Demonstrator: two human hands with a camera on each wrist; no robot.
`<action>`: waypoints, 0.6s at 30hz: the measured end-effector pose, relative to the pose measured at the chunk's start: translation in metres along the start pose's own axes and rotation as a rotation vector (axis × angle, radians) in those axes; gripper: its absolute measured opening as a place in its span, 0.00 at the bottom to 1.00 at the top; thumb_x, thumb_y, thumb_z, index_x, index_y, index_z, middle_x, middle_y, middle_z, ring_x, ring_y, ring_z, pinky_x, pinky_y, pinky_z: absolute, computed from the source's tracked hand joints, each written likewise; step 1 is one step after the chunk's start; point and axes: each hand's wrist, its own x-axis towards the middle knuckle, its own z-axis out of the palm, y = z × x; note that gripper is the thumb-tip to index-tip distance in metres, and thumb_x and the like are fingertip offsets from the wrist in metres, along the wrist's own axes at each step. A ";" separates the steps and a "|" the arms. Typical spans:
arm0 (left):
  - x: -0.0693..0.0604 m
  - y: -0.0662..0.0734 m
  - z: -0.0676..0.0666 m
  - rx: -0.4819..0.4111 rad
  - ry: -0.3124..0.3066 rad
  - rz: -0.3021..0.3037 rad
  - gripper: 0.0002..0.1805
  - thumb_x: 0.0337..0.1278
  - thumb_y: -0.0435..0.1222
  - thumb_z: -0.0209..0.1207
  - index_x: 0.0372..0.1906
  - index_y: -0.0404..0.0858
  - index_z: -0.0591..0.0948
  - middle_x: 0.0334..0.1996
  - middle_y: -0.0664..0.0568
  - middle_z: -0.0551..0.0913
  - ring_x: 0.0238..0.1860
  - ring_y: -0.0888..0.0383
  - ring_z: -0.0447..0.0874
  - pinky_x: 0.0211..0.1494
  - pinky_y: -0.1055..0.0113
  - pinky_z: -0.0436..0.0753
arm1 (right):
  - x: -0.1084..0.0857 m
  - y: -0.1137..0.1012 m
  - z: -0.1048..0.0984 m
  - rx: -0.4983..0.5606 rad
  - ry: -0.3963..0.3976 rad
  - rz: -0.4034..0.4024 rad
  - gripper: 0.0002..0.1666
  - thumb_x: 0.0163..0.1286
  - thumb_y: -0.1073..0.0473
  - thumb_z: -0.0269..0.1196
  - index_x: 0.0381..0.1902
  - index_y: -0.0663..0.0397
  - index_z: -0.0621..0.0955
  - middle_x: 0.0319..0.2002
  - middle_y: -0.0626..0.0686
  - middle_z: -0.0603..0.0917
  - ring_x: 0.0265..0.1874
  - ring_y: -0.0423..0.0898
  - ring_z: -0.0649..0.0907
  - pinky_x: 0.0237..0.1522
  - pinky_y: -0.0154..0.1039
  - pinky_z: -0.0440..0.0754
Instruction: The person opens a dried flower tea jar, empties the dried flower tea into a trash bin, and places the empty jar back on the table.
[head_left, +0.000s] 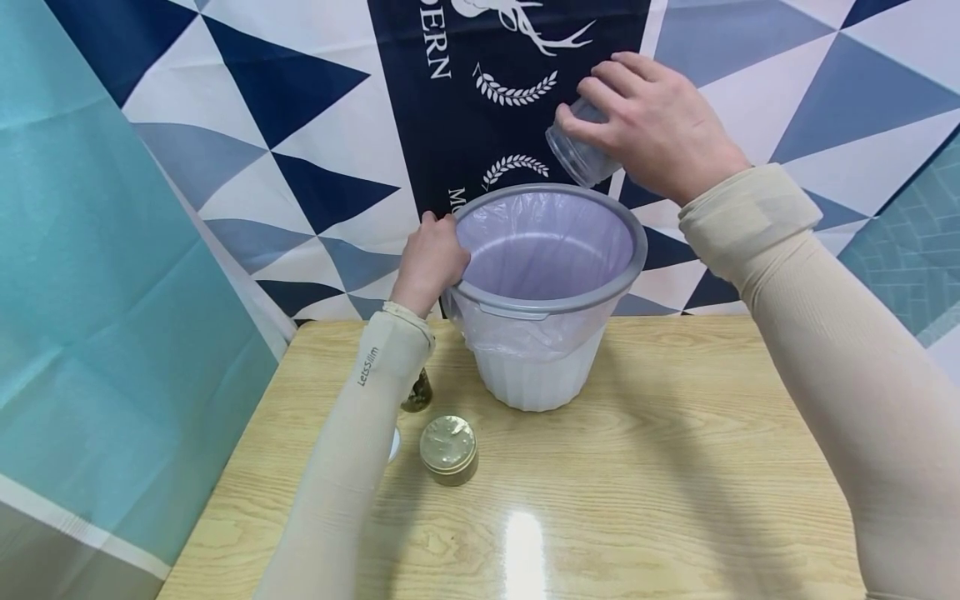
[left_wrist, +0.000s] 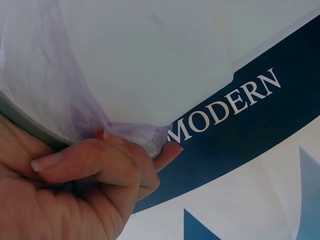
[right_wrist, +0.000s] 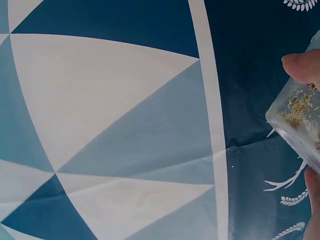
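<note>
A white trash bin (head_left: 536, 379) with a grey rim stands at the table's back edge, lined with a thin purple plastic bag (head_left: 517, 250). My left hand (head_left: 431, 258) grips the rim on its left side; in the left wrist view, its curled fingers (left_wrist: 105, 162) hold the rim and bag edge. Above the bin's far right side, my right hand (head_left: 648, 117) holds a clear jar (head_left: 579, 157) tilted with its lower end toward the bin. Dry yellowish-brown flakes (right_wrist: 300, 107) show inside the jar in the right wrist view. No falling flakes are visible.
A gold round tin (head_left: 448, 450) sits in front of the bin. Partly behind my left sleeve are a small dark-patterned container (head_left: 418, 393) and the edge of a white round thing (head_left: 394, 446). A patterned cloth (head_left: 315, 158) hangs behind the wooden table (head_left: 637, 500).
</note>
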 end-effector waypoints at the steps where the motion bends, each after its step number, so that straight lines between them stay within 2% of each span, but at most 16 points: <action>1: 0.000 0.000 0.000 0.000 0.002 0.001 0.28 0.69 0.34 0.56 0.72 0.31 0.72 0.61 0.36 0.73 0.50 0.41 0.82 0.59 0.47 0.85 | 0.000 0.000 0.000 0.009 0.002 -0.001 0.38 0.58 0.80 0.68 0.65 0.51 0.75 0.59 0.67 0.79 0.62 0.63 0.76 0.75 0.52 0.71; 8: 0.000 -0.001 0.001 0.004 0.005 -0.004 0.28 0.69 0.34 0.56 0.72 0.31 0.72 0.61 0.35 0.73 0.51 0.40 0.82 0.59 0.47 0.85 | -0.002 -0.002 0.002 0.129 0.021 0.029 0.38 0.61 0.81 0.65 0.65 0.47 0.76 0.63 0.67 0.75 0.64 0.65 0.74 0.69 0.58 0.77; 11: 0.000 -0.001 0.001 0.004 0.004 -0.005 0.28 0.69 0.34 0.55 0.72 0.31 0.72 0.61 0.36 0.73 0.51 0.40 0.82 0.59 0.48 0.85 | -0.003 -0.002 0.002 0.177 0.037 0.051 0.41 0.60 0.82 0.65 0.66 0.46 0.76 0.61 0.68 0.75 0.64 0.67 0.75 0.64 0.62 0.79; 16: 0.000 -0.001 0.001 -0.003 0.002 -0.005 0.28 0.69 0.34 0.55 0.71 0.31 0.72 0.62 0.36 0.73 0.51 0.41 0.82 0.59 0.48 0.85 | -0.002 -0.001 0.002 0.269 0.085 0.074 0.40 0.52 0.82 0.66 0.63 0.56 0.75 0.57 0.69 0.77 0.63 0.68 0.76 0.60 0.64 0.81; 18: 0.000 -0.001 0.001 -0.004 0.003 -0.005 0.28 0.69 0.34 0.55 0.71 0.31 0.72 0.62 0.36 0.73 0.51 0.41 0.82 0.59 0.48 0.85 | -0.003 -0.001 0.002 0.302 0.078 0.092 0.40 0.50 0.81 0.68 0.62 0.59 0.75 0.58 0.69 0.77 0.63 0.68 0.75 0.60 0.65 0.81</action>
